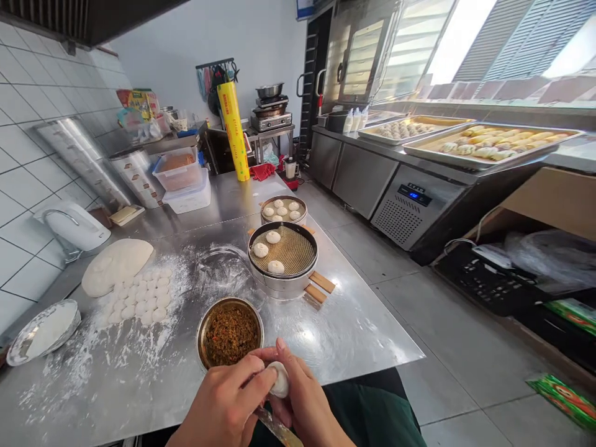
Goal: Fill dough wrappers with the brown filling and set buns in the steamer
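Both hands meet low in the middle, around a small white dough bun. My left hand is closed, its fingers pinching the bun's edge. My right hand is cupped round the other side, thumb up. A flat stick juts out below the fingers; which hand grips it is partly hidden. Just beyond the hands stands a metal bowl of brown minced filling. A round steamer with a mesh liner holds three buns. Small dough pieces lie on flour at left.
Behind the first steamer is another steamer with several buns. A large dough slab, a flour bowl and plastic tubs are at left. A yellow film roll stands farther back. Trays of shaped dough rest on the right counter.
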Action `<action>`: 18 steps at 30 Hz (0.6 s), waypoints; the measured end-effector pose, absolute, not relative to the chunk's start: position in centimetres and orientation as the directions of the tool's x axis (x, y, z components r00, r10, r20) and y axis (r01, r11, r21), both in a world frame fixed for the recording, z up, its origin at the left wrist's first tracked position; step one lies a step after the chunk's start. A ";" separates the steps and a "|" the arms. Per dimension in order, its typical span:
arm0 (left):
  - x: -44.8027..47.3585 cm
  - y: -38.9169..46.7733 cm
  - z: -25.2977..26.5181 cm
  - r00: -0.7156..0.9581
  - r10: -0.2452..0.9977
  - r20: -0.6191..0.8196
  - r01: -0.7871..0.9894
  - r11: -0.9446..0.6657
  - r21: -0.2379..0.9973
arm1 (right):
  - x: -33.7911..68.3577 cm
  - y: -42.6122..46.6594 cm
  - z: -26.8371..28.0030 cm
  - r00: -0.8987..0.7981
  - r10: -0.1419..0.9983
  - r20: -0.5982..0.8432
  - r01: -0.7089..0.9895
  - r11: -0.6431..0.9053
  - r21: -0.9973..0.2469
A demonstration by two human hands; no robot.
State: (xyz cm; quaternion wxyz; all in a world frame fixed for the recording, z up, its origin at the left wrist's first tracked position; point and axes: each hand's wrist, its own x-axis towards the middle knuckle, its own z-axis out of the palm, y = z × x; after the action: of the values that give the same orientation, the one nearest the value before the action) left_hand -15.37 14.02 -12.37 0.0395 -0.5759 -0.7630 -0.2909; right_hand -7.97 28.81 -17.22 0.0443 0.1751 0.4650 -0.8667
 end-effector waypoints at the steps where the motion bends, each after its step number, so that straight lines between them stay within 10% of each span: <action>1: -15.4 14.1 -12.5 -0.351 0.854 0.383 0.891 0.180 0.417 | -8.0 28.9 -17.3 -0.932 0.079 -0.353 0.244 -0.582 -0.776; 18: -16.9 18.2 -12.7 -0.289 0.921 0.263 0.899 0.167 0.404 | -8.4 32.8 -17.4 -0.925 0.114 -0.363 0.202 -0.661 -0.722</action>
State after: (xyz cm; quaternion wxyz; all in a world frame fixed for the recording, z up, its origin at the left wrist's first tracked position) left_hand -16.94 18.17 -12.66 -0.0215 -0.5959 -0.7635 -0.2480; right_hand -8.43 32.76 -17.40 0.0250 0.1924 0.4107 -0.8909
